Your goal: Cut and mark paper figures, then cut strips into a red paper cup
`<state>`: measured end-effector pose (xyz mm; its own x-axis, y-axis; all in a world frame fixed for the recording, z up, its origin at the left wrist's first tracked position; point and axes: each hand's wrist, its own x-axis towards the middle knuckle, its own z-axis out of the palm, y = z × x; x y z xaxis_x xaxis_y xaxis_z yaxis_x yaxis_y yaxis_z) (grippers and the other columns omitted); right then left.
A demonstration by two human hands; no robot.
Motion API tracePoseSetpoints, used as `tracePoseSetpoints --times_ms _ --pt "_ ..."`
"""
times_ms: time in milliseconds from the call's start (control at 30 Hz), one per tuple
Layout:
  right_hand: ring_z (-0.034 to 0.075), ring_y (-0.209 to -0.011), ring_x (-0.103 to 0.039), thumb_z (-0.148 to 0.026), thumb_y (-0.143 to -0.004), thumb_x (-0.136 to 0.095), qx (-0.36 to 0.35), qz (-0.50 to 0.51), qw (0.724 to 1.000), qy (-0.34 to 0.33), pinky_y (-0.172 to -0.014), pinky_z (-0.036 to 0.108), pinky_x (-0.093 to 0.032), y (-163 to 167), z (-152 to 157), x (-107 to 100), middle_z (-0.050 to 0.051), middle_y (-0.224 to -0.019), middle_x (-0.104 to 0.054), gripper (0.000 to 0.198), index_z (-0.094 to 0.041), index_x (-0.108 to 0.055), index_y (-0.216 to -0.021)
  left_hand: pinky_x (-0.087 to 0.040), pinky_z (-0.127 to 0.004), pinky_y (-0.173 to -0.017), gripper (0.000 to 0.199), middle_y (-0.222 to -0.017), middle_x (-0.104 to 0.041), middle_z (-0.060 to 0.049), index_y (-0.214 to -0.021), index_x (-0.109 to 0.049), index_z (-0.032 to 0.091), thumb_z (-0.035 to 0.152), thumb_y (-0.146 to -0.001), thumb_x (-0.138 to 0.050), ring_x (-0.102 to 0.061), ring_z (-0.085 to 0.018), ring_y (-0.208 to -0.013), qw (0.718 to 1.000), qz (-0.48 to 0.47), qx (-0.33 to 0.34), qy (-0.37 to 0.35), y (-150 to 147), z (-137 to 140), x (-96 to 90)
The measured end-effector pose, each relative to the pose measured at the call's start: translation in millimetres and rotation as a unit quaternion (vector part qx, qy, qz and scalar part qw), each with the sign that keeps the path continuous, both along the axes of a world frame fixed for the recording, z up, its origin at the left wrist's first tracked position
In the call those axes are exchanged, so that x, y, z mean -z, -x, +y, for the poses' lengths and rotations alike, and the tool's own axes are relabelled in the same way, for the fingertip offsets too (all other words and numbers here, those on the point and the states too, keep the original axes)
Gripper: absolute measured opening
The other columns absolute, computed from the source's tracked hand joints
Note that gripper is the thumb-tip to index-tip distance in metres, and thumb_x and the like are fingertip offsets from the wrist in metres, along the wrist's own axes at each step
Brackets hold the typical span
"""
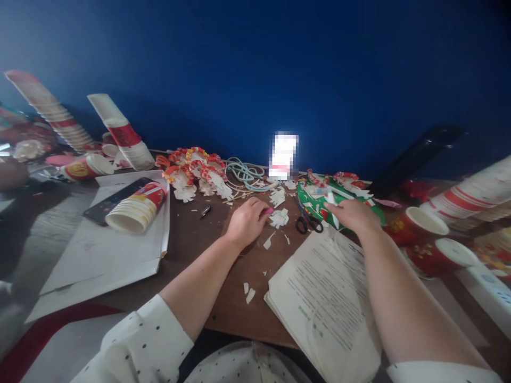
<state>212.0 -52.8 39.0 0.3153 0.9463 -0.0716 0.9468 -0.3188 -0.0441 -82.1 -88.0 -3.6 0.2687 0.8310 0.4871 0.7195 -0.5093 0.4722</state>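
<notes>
My left hand [246, 222] is closed over the brown table, with a small pink piece [266, 211] showing at its fingertips. White cut paper pieces [279, 217] lie just beyond those fingers. My right hand [355, 214] is closed on a slim white tube [332, 210], held over a green sheet [347, 198] strewn with scraps. Between the hands lie black-handled scissors [308, 223], their blades pointing away from me. Below my right hand is a stack of printed paper [323, 298], partly covered by my forearm.
Red-and-white paper cut-outs [197, 170] are heaped by the blue wall [239, 69], beside coiled light-blue cord [245, 173]. At left, a phone [115, 205] and stacked paper cups [138, 210] rest on a white board [107, 255]. More cups [429, 222] stand at right.
</notes>
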Motion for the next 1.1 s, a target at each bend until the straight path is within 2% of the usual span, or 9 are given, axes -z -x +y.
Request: tracePoseSetpoints --times_ms 100,233,367,567,633,733,833,967,1100 --pt "0.036 -0.094 -0.063 -0.071 -0.079 -0.038 0.006 -0.001 0.999 -0.044 -0.071 0.044 -0.047 0.6 10.8 -10.0 0.018 -0.103 -0.069 0.064 -0.020 -0.072 -0.097 -0.046 -0.026 -0.074 0.020 -0.093 -0.062 -0.005 -0.091 -0.065 0.019 0.033 -0.089 -0.051 -0.059 -0.016 -0.084 1.000 0.005 -0.005 0.003 -0.1 0.7 1.5" --pt "0.034 -0.101 -0.062 -0.049 -0.084 -0.046 -0.003 -0.018 0.992 -0.125 -0.077 0.042 -0.049 -11.5 40.2 -20.8 0.015 -0.112 -0.067 0.044 -0.024 -0.070 -0.110 -0.046 -0.027 -0.073 0.024 -0.091 -0.061 -0.005 -0.091 -0.065 0.020 0.035 -0.091 -0.048 -0.059 -0.016 -0.082 1.000 0.010 -0.017 0.007 0.1 3.6 3.8" --pt "0.033 -0.108 -0.059 -0.027 -0.076 -0.057 0.001 -0.058 0.997 -0.053 -0.081 0.044 -0.049 -27.5 69.0 -7.4 0.012 -0.130 -0.059 0.048 -0.028 -0.063 -0.123 -0.047 -0.027 -0.076 0.021 -0.092 -0.062 -0.005 -0.091 -0.065 0.019 0.033 -0.090 -0.049 -0.059 -0.016 -0.085 1.000 0.001 -0.020 -0.002 0.9 6.0 3.8" --pt "0.035 -0.111 -0.054 -0.028 -0.079 -0.055 -0.031 -0.092 0.994 -0.039 -0.082 0.044 -0.046 -37.7 78.8 12.4 0.015 -0.124 -0.060 0.034 -0.022 -0.071 -0.109 -0.048 -0.027 -0.076 0.020 -0.094 -0.063 -0.005 -0.093 -0.065 0.020 0.032 -0.090 -0.049 -0.059 -0.016 -0.086 1.000 -0.019 0.000 -0.018 1.0 7.5 5.1" --pt "0.035 -0.109 -0.054 -0.031 -0.081 -0.055 -0.046 -0.102 0.990 -0.082 -0.081 0.044 -0.044 -31.9 71.8 4.1 0.017 -0.120 -0.062 0.034 -0.021 -0.069 -0.109 -0.048 -0.027 -0.077 0.020 -0.094 -0.063 -0.005 -0.093 -0.064 0.019 0.032 -0.090 -0.050 -0.059 -0.016 -0.086 0.999 -0.036 0.003 -0.026 0.8 8.6 6.0" --pt "0.032 -0.096 -0.059 -0.038 -0.085 -0.051 -0.063 -0.065 0.968 -0.232 -0.077 0.043 -0.044 -5.8 48.7 -14.6 0.016 -0.101 -0.068 0.033 -0.018 -0.069 -0.104 -0.048 -0.027 -0.079 0.018 -0.093 -0.063 -0.006 -0.094 -0.064 0.019 0.030 -0.090 -0.051 -0.060 -0.016 -0.087 0.997 -0.066 0.007 -0.032 0.3 10.1 6.7" --pt "0.022 -0.080 -0.063 -0.044 -0.088 -0.050 -0.178 0.068 0.924 -0.332 -0.069 0.034 -0.047 38.6 12.6 -20.9 0.009 -0.093 -0.070 0.034 -0.021 -0.066 -0.108 -0.048 -0.027 -0.079 0.017 -0.092 -0.062 -0.006 -0.093 -0.064 0.018 0.029 -0.089 -0.053 -0.060 -0.015 -0.085 0.995 -0.097 0.000 -0.030 0.0 10.3 7.8" --pt "0.019 -0.089 -0.064 -0.038 -0.092 -0.049 -0.336 0.181 0.846 -0.373 -0.077 0.031 -0.050 90.4 -32.7 3.4 0.008 -0.101 -0.069 0.032 -0.021 -0.065 -0.113 -0.048 -0.026 -0.078 0.015 -0.092 -0.062 -0.006 -0.093 -0.064 0.017 0.028 -0.087 -0.055 -0.059 -0.014 -0.084 0.990 -0.134 -0.011 -0.029 1.8 9.6 10.3" --pt "0.020 -0.088 -0.065 -0.032 -0.092 -0.049 -0.371 0.205 0.831 -0.361 -0.079 0.033 -0.051 103.9 -51.3 32.1 0.008 -0.097 -0.070 0.030 -0.022 -0.065 -0.116 -0.048 -0.025 -0.080 0.010 -0.092 -0.063 -0.004 -0.092 -0.064 0.018 0.022 -0.084 -0.059 -0.060 -0.014 -0.085 0.989 -0.143 -0.039 -0.018 5.5 10.7 10.5"
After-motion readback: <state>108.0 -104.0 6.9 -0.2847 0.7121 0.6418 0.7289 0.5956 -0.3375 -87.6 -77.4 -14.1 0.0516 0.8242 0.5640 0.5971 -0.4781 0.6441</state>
